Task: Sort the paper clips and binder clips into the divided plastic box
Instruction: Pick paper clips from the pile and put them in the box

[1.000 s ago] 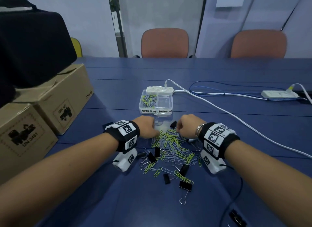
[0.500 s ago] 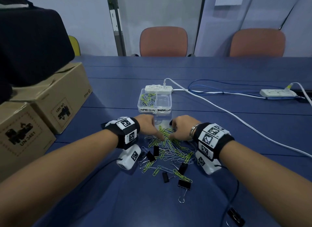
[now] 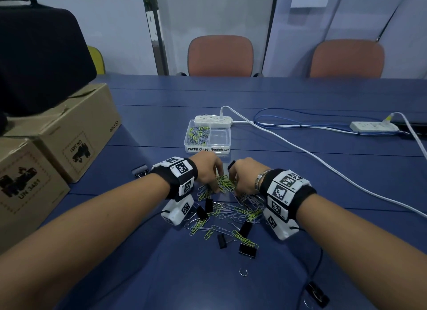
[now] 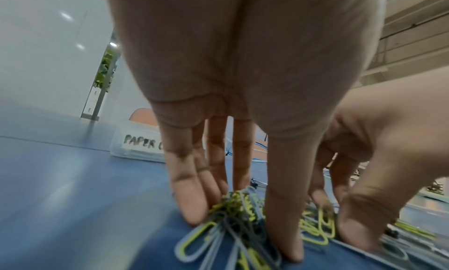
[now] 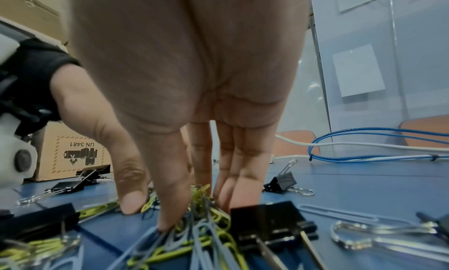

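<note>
A pile of grey and yellow-green paper clips [image 3: 231,211] lies on the blue table, mixed with black binder clips [image 3: 247,250]. My left hand [image 3: 216,187] and right hand [image 3: 233,185] meet at the pile's far end. In the left wrist view the left hand [image 4: 238,222] pinches a bunch of paper clips [image 4: 233,207] between fingers and thumb. The right hand [image 5: 194,203] pinches another bunch beside a binder clip [image 5: 269,222]. Behind the hands stands the clear divided box [image 3: 209,149]; paper clips [image 3: 198,136] lie in its left compartment, and I see nothing in the right one.
Cardboard boxes [image 3: 76,134] with a black case [image 3: 39,55] on top line the left side. A white power strip [image 3: 212,119] sits right behind the box, and its cable [image 3: 300,152] runs off to the right. Stray binder clips lie at the left [image 3: 139,170] and near right [image 3: 317,293].
Both hands have drawn together over the far end of the pile, and their fingers have closed round bunches of paper clips.
</note>
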A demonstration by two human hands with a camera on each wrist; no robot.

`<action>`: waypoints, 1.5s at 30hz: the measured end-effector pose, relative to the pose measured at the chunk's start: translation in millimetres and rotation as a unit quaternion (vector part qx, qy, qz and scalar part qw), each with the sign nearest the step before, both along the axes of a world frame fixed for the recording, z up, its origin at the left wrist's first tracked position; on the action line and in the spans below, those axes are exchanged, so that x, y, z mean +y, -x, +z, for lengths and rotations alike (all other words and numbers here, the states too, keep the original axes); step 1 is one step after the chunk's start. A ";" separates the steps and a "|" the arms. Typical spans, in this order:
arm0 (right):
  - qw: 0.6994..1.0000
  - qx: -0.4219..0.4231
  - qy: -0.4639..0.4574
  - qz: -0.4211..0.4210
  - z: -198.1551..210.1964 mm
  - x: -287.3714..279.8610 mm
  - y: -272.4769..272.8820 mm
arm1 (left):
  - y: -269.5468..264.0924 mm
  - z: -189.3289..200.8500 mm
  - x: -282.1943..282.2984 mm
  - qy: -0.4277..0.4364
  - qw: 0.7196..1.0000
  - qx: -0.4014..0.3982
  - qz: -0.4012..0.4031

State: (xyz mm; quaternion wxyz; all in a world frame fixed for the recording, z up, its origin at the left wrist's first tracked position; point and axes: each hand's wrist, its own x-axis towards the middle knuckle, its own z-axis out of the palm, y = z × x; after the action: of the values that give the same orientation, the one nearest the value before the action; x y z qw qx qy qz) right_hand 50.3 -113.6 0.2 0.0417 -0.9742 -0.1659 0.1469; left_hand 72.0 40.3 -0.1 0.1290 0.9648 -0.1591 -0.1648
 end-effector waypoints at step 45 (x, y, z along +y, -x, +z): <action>0.800 0.135 -0.536 -0.235 26.8 -17.1 -22.7 | -92.1 41.9 51.7 0.192 0.920 -0.166 0.298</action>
State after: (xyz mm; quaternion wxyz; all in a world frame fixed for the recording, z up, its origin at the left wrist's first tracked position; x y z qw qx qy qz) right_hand 73.0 -130.7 27.0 0.6121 -0.7761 0.0235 0.1500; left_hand 164.1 92.0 41.8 0.3267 0.9378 0.0882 0.0778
